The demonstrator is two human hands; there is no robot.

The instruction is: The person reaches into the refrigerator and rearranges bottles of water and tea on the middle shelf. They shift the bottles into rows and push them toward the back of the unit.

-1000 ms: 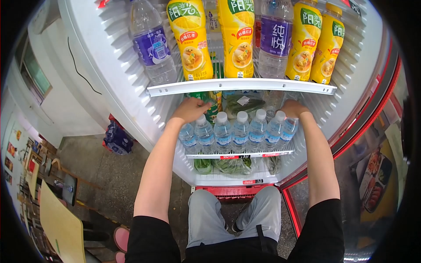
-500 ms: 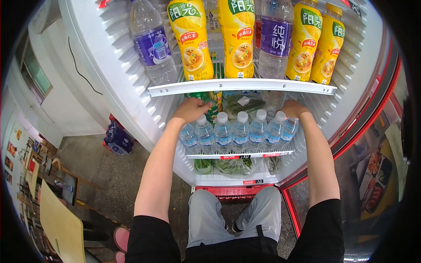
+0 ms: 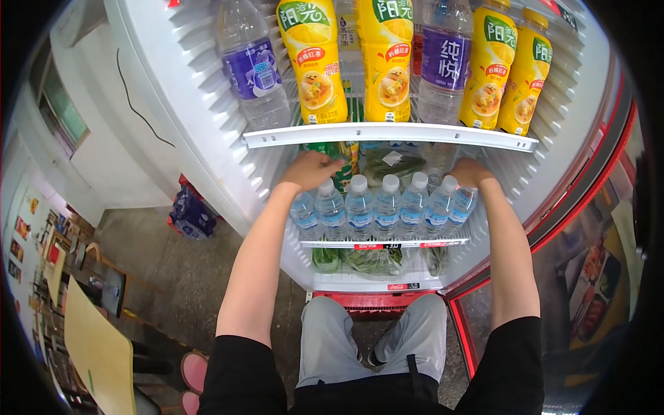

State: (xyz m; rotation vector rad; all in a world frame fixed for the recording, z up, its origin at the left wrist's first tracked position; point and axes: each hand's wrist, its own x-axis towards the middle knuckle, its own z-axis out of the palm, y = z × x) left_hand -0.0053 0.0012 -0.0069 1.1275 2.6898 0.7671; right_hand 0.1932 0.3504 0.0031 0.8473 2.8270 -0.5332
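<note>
At the far left, a pale-topped table point(image 3: 100, 346) is seen, with 2 pink round seats point(image 3: 194, 372) near its lower right. A purple-wrapped pack point(image 3: 194, 213) is set on the floor beside the open drinks fridge point(image 3: 169, 97). Along the fridge's upper shelf point(image 3: 394, 133), from left, a purple-labelled bottle point(image 3: 252, 69), 2 yellow lemon tea bottles point(image 3: 318, 76), another purple-labelled bottle and 2 more lemon tea bottles are stood upright.

Below that shelf, the left hand point(image 3: 311, 169) is placed at the left end of a row of 7 clear water bottles point(image 3: 360, 213) on the middle shelf point(image 3: 319, 243). Its fingers are bent toward the right, and the leftmost cap is hidden by it; whether anything is pinched cannot be told. White caps are shown on the 5 bottles between the hands. Behind the row, bagged leafy vegetables point(image 3: 395, 166) are laid; more greens point(image 3: 370, 260) are kept below.

At the row's right end, the right hand point(image 3: 472, 173) is held over the rightmost bottle, its fingertips partly concealed, so its grip cannot be told. Farther right, the red-edged glass door point(image 3: 553, 318) is swung open.
</note>
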